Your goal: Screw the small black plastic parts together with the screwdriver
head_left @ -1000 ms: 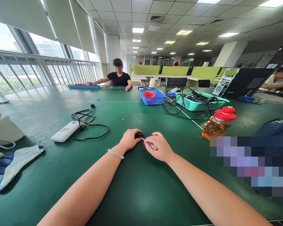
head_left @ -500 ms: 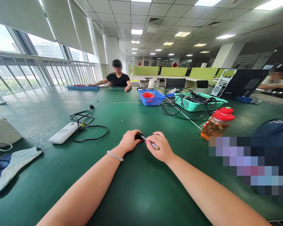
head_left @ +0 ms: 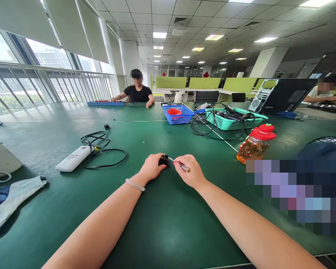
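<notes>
Is a broad green table (head_left: 168, 228). Carries, reckoned from mid-surface, a white device (head_left: 75, 158) with looped black cord (head_left: 112, 150) at nine o'clock, a glove (head_left: 19, 196) farther out, a blue tray (head_left: 109, 104) at ten, a blue basket (head_left: 180, 119) at twelve, a teal basket (head_left: 225, 124) at two, a red-lidded bottle (head_left: 253, 148) near three.

No legible text, small print (head_left: 77, 154) on white device (head_left: 72, 160), too blurred to read

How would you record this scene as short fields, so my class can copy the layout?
Left hand: gripping a small black object on the green table
Right hand: holding a slim tool, tip at that object
Left side: white device, glove
Beyond the hands: blue basket with red tray, turquoise basket with cables
Right side: bottle with red lid
</notes>
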Motion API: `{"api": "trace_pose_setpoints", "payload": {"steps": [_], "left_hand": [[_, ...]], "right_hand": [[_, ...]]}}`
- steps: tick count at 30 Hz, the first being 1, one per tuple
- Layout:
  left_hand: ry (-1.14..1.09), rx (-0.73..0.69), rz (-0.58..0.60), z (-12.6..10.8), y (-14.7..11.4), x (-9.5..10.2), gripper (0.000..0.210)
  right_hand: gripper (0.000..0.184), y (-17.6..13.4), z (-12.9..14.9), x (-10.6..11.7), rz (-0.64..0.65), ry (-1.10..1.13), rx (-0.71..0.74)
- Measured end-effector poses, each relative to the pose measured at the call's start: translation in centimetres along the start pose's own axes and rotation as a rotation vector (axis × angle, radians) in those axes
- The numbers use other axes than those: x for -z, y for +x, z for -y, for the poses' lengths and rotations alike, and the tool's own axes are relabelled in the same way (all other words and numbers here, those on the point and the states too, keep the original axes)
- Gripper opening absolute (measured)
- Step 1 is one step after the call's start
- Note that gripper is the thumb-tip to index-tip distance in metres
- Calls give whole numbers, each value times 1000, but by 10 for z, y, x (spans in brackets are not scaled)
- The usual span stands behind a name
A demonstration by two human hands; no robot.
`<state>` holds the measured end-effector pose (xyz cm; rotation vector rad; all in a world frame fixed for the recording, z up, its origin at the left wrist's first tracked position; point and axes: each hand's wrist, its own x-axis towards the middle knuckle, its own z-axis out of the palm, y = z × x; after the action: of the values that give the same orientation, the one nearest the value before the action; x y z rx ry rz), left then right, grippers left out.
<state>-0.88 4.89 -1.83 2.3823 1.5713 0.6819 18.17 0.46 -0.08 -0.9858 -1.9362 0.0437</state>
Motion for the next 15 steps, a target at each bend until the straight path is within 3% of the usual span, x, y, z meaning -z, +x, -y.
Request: {"api": "trace_pose_setpoints", "payload": {"steps": [8,15], "left_hand": [[-12,-19,1,1,-1,0,48],[-20,-69,19,-1,-2,3,39]], "right_hand": [[23,0,1,1,-14,23,-74],[26,2,-3,1,29,36,-161]]}}
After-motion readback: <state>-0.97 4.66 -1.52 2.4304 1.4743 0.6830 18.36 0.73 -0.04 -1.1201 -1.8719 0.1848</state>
